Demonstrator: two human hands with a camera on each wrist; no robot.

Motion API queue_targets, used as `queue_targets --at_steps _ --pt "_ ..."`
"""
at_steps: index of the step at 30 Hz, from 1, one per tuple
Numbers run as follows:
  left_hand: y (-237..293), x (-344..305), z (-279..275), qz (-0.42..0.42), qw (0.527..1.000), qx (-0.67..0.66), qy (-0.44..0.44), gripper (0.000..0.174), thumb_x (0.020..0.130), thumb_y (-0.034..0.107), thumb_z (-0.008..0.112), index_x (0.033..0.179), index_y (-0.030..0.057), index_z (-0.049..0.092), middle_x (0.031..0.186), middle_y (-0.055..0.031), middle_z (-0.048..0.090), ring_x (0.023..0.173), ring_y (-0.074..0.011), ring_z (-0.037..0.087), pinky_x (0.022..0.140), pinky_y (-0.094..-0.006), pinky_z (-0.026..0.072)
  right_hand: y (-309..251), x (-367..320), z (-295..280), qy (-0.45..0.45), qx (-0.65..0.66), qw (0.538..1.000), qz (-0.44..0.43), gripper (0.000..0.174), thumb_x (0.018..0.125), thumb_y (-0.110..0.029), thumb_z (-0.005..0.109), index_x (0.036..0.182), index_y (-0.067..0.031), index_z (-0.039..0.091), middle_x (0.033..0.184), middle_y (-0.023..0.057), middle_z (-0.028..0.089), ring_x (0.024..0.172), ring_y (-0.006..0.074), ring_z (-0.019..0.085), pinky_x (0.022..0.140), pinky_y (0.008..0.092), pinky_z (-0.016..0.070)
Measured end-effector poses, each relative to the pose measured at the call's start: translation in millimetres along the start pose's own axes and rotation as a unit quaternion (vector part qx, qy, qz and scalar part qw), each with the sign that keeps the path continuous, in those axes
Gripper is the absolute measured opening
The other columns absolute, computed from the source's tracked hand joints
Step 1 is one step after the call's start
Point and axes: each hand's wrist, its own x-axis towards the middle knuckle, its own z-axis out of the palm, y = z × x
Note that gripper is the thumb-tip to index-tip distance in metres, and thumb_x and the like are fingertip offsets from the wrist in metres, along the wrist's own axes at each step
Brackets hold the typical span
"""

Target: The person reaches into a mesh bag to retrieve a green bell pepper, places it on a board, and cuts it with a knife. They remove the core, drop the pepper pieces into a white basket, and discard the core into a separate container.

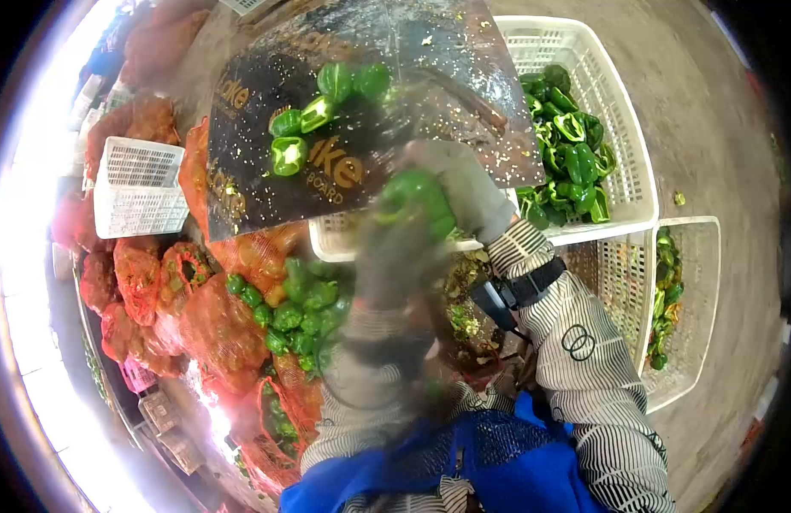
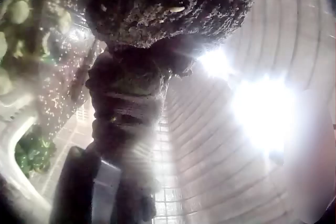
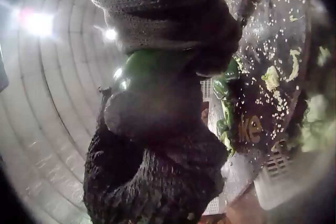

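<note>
In the head view, a green bell pepper is held between both gloved hands over the near edge of a dark board. My right hand, in a grey glove, grips its upper right side. From below, my left hand, dark-gloved and blurred, has its fingers curled against it. The right wrist view shows the pepper squeezed between the right glove above and the left glove below. In the left wrist view the gloves hide the pepper.
Cut and whole peppers lie on the seed-strewn board, along with a brown handle-like piece. A white crate of cut peppers stands at right, another crate below it. Red mesh sacks and whole peppers lie at left.
</note>
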Motion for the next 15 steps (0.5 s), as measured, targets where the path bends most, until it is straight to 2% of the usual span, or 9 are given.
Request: queue_targets --at_steps 1,2,5,6,8,9,11,14,15 --pt "5.7 -2.6 -5.1 -0.103 0.982 -0.155 -0.018 0.032 0.073 0.016 0.074 0.102 0.0095 0.064 0.102 -0.0050 0.064 0.097 -0.0181 0.061 0.076 -0.0304 0.0550 2.6 1.2 0.3 -0.021 0.034 0.998 0.046 0.027 0.093 -0.027 0.056 0.094 -0.0023 0.067 0.088 0.0052 0.067 0.083 0.0146 0.062 0.072 0.0300 0.0502" --pt "-14.7 -4.6 -16.3 -0.040 0.999 0.021 -0.024 0.035 0.071 0.022 0.076 0.103 0.0153 0.065 0.103 -0.0021 0.064 0.098 -0.0193 0.061 0.082 -0.0359 0.0527 0.7 1.7 0.8 -0.024 0.035 0.998 0.049 0.027 0.093 -0.027 0.056 0.094 -0.0023 0.067 0.088 0.0052 0.067 0.083 0.0146 0.062 0.072 0.0300 0.0502" --pt "-41.9 -19.5 -38.4 0.000 0.996 0.076 -0.043 0.035 0.070 0.027 0.077 0.103 0.0199 0.065 0.105 -0.0010 0.064 0.099 -0.0203 0.061 0.088 -0.0399 0.0495 -15.5 5.5 -2.1 -0.162 -0.183 0.954 -0.176 0.019 0.086 -0.018 0.065 0.102 -0.0082 0.066 0.096 0.0078 0.067 0.087 0.0209 0.065 0.078 0.0317 0.0535" --pt "-36.5 -21.1 -39.0 -0.003 0.996 0.076 -0.043 0.035 0.070 0.027 0.077 0.103 0.0199 0.065 0.105 -0.0010 0.064 0.099 -0.0203 0.061 0.088 -0.0399 0.0495 -12.4 5.0 0.0 -0.163 -0.181 0.954 -0.174 0.019 0.086 -0.018 0.065 0.102 -0.0082 0.066 0.096 0.0078 0.067 0.087 0.0209 0.065 0.078 0.0317 0.0535" --pt "-23.7 -18.9 -37.4 0.184 0.949 0.252 -0.048 0.032 0.072 0.024 0.076 0.103 0.0240 0.065 0.106 -0.0029 0.064 0.101 -0.0207 0.060 0.093 -0.0402 0.0473 -0.1 6.7 3.7 -0.182 0.182 0.960 0.111 0.020 0.085 -0.017 0.064 0.103 -0.0087 0.066 0.098 0.0091 0.067 0.089 0.0210 0.065 0.079 0.0317 0.0539" --pt "-24.3 -15.4 -37.0 0.184 0.949 0.252 -0.048 0.032 0.072 0.024 0.076 0.103 0.0240 0.065 0.106 -0.0029 0.064 0.101 -0.0207 0.060 0.093 -0.0402 0.0473 13.1 9.9 3.6 -0.182 0.182 0.960 0.110 0.020 0.085 -0.017 0.064 0.103 -0.0087 0.066 0.098 0.0091 0.067 0.089 0.0210 0.065 0.079 0.0317 0.0539" --pt "-27.8 -5.6 -35.2 0.286 0.748 0.588 -0.111 0.031 0.076 0.019 0.073 0.105 0.0182 0.065 0.109 -0.0075 0.063 0.102 -0.0243 0.060 0.090 -0.0400 0.0485 30.6 19.1 2.5 -0.121 -0.104 0.977 -0.140 0.020 0.086 -0.020 0.064 0.103 -0.0093 0.066 0.101 0.0079 0.066 0.092 0.0178 0.065 0.080 0.0307 0.0536" --pt "-45.3 -2.5 -29.7 0.243 0.860 0.448 -0.005 0.028 0.082 0.013 0.069 0.110 0.0093 0.063 0.104 -0.0108 0.063 0.096 -0.0238 0.061 0.084 -0.0375 0.0513 20.9 18.4 5.9 -0.107 -0.060 0.980 -0.160 0.038 0.092 -0.032 0.059 0.108 0.0027 0.064 0.093 0.0118 0.068 0.082 0.0205 0.065 0.074 0.0320 0.0544" --pt "-42.5 0.9 -28.4 0.244 0.857 0.454 0.002 0.028 0.082 0.013 0.069 0.110 0.0093 0.063 0.104 -0.0108 0.063 0.096 -0.0238 0.061 0.084 -0.0375 0.0513 3.9 17.4 4.1 -0.112 -0.056 0.978 -0.166 0.038 0.092 -0.032 0.059 0.108 0.0027 0.064 0.093 0.0118 0.068 0.082 0.0205 0.065 0.074 0.0320 0.0544"
